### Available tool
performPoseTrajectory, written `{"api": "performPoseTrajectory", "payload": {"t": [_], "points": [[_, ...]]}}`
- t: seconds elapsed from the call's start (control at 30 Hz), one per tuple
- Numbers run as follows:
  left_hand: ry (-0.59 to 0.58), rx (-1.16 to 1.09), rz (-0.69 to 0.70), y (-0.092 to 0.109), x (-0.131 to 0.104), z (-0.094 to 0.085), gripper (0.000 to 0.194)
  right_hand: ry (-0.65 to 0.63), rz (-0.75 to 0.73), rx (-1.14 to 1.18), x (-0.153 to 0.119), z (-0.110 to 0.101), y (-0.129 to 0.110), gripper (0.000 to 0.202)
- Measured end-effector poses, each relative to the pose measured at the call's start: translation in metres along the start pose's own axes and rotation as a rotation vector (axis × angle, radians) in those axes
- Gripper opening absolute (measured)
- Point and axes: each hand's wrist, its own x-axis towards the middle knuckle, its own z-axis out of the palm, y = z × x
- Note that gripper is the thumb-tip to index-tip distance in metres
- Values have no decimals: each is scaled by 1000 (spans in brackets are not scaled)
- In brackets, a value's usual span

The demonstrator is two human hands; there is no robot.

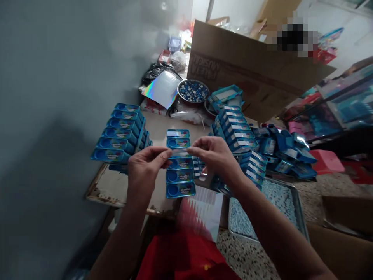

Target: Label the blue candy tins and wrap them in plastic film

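White and thin, the strip (pixel 180 152) is pinched at its left end by the left hand (pixel 142 167) and at its right end by the right hand (pixel 214 154), thumb against finger on each. It lies between the two grips, over the line of blue boxes (pixel 180 176) on the desk (pixel 112 186). Its long axis points from left to right, across this line. Blue stacks stand beyond each hand; farther away is a round bowl (pixel 193 91) of small blue and white pieces.
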Motion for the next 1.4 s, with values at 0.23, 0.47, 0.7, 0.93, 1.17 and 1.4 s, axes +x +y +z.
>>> {"api": "performPoseTrajectory", "payload": {"t": [0.23, 0.47, 0.7, 0.93, 1.17, 1.4], "points": [[-37, -87, -71, -19, 58, -7, 32, -21, -106, -418, 63, 13, -2, 22], [-98, -144, -142, -32, 71, -10, 41, -18, -78, -480, 69, 19, 5, 25], [-190, -244, -371, -58, 83, -10, 64, 96, -49, -489, 73, 19, 15, 31], [59, 4, -111, -90, 79, -6, 54, 159, -4, -173, 67, -4, 6, 45], [-104, 104, 180, -18, 19, -7, 42, 171, -118, 28, 54, 7, -25, 45], [-344, -249, -164, -16, 22, 2, 34, 109, -169, 128, 33, 19, -41, 43]]}}
